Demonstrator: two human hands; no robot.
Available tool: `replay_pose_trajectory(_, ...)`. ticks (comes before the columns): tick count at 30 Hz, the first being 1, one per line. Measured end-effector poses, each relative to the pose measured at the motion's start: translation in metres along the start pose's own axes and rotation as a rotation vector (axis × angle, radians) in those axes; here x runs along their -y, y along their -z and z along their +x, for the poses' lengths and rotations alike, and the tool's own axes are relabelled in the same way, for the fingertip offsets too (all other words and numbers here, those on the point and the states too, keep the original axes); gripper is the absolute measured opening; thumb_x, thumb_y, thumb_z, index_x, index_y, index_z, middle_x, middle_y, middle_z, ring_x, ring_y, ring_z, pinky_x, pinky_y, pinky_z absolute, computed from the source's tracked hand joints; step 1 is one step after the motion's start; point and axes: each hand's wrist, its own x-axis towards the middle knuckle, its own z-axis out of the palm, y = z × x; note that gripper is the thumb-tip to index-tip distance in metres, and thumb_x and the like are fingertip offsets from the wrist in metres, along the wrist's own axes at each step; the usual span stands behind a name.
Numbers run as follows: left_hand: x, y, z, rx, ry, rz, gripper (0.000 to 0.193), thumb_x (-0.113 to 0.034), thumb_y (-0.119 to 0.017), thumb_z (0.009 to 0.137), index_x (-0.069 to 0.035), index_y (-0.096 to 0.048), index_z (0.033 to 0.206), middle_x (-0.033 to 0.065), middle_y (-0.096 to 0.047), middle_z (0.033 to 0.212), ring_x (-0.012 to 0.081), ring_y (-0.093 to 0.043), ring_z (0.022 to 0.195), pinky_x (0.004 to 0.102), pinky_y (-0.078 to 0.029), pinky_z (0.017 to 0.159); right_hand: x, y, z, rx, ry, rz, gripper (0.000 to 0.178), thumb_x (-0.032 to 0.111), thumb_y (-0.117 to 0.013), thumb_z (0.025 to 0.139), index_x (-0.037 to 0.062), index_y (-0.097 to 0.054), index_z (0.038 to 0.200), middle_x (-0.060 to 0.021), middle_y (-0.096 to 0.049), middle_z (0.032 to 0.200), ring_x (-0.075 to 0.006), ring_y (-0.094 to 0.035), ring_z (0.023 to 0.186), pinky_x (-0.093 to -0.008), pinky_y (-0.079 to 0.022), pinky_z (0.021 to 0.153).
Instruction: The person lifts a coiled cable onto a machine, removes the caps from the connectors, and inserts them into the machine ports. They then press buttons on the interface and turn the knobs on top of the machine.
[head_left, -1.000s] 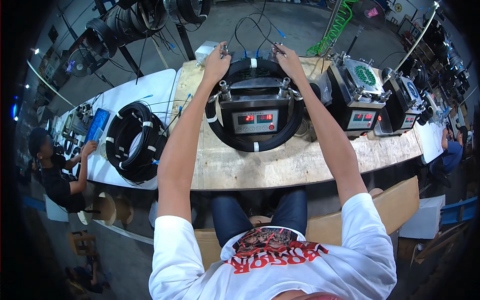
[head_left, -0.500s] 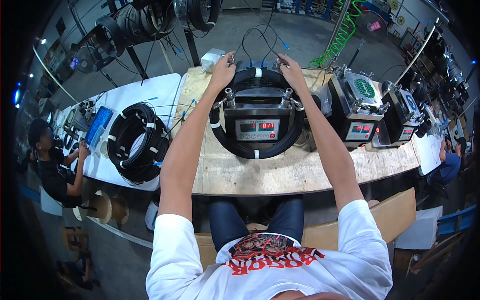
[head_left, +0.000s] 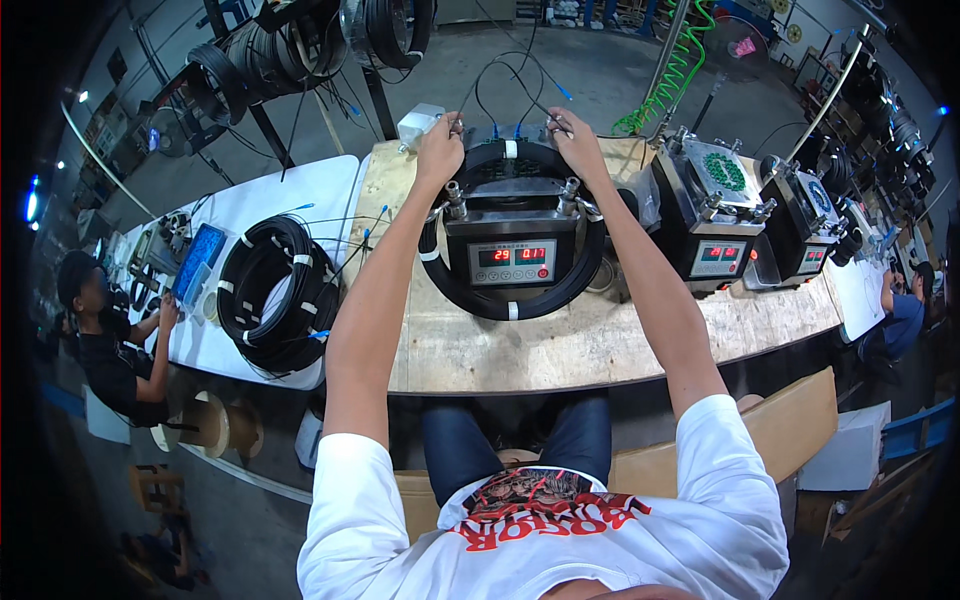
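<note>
Left of the machine (head_left: 565, 255) lie cable coils (head_left: 283, 350). A black ring (head_left: 545, 303) lies nearside of both curled hands (head_left: 440, 150) (head_left: 578, 147); grip indiscernible.

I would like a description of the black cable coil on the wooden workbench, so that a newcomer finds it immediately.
Find the pale wooden workbench. On it, look at the leftmost machine of three: the black cable coil frames its red-lit display. Unlike the black coils piled on the white table, this coil is a lone ring around a display.
</note>
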Motion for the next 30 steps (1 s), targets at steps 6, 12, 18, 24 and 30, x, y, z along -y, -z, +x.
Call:
replay_pose_trajectory(6,-0.014,0.007,-0.008,0.036,0.004,-0.068,0.047,0.001,-0.052,0.086,-0.005,-0.054,0.132,0.0156,-0.069,0.104,0.0311,-0.065,0.100,0.0389,-0.048,0.089,-0.001,0.001,-0.003,0.007,-0.050,0.031,0.044,-0.001,-0.051,0.086,0.0001,-0.057,0.130,-0.0127,-0.067,0.103,-0.0209,-0.064,0.099,-0.0291,-0.048,0.088)
replay_pose_trajectory(12,-0.014,0.010,-0.008,0.020,0.020,-0.042,0.046,-0.003,-0.052,0.087,-0.006,-0.055,0.133,0.0162,-0.070,0.099,0.0328,-0.066,0.096,0.0404,-0.048,0.088,0.000,0.001,-0.002,0.060,-0.034,-0.029,0.045,-0.003,-0.047,0.088,-0.0046,-0.053,0.133,-0.0116,-0.065,0.106,-0.0176,-0.061,0.102,-0.0261,-0.045,0.092)
replay_pose_trajectory(18,-0.001,0.001,0.000,-0.013,0.012,0.067,0.041,-0.012,-0.052,0.088,-0.007,-0.060,0.128,0.0179,-0.070,0.108,0.0354,-0.065,0.103,0.0436,-0.048,0.092,0.000,0.000,0.001,0.036,-0.009,0.025,0.042,-0.001,-0.050,0.088,-0.0015,-0.056,0.130,-0.0128,-0.067,0.104,-0.0202,-0.063,0.097,-0.0287,-0.047,0.088)
replay_pose_trajectory(24,0.007,0.005,0.001,0.021,-0.004,0.014,0.045,-0.010,-0.054,0.088,-0.009,-0.056,0.133,0.0164,-0.069,0.105,0.0321,-0.066,0.100,0.0413,-0.048,0.090,0.006,-0.002,-0.001,0.036,-0.004,0.009,0.041,0.000,-0.051,0.088,0.0014,-0.057,0.129,-0.0120,-0.067,0.104,-0.0202,-0.063,0.097,-0.0296,-0.047,0.089)
replay_pose_trajectory(30,-0.010,0.008,-0.005,0.068,0.031,-0.080,0.051,-0.005,-0.055,0.086,-0.010,-0.052,0.137,0.0144,-0.068,0.102,0.0291,-0.065,0.095,0.0384,-0.048,0.089,0.005,0.003,-0.004,0.058,-0.029,-0.025,0.044,0.000,-0.049,0.088,0.0005,-0.055,0.132,-0.0100,-0.065,0.106,-0.0176,-0.062,0.101,-0.0279,-0.046,0.092)
